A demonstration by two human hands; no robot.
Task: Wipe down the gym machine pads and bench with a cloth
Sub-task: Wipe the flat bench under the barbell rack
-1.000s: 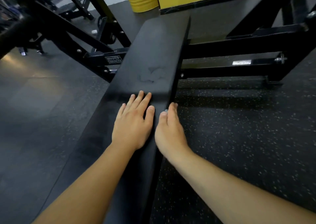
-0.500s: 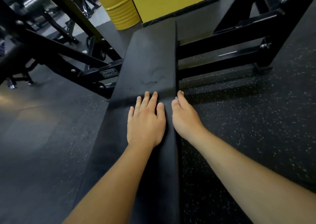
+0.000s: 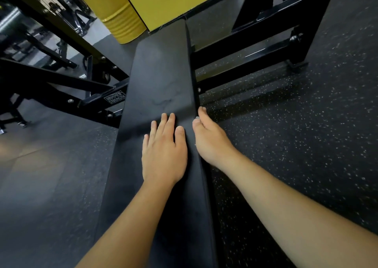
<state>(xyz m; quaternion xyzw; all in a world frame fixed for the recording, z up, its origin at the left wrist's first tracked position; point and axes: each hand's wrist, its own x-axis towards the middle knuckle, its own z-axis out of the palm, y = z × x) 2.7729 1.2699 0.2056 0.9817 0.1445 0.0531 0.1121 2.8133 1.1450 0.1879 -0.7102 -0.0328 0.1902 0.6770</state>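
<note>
Speckled rubber gym floor [image 3: 306,134] fills the right of the frame, with black machine frames [image 3: 255,49] and a yellow drum [image 3: 120,20] toward the top. Down the centre runs the black padded bench [image 3: 161,77]. The left hand [image 3: 163,151] lies flat on it, fingers straight, holding nothing. The right hand [image 3: 210,139] rests along the bench's right edge; whether it holds anything cannot be told. No cloth is visible, and a smudge [image 3: 161,102] just beyond the fingers suggests wiping remains.
</note>
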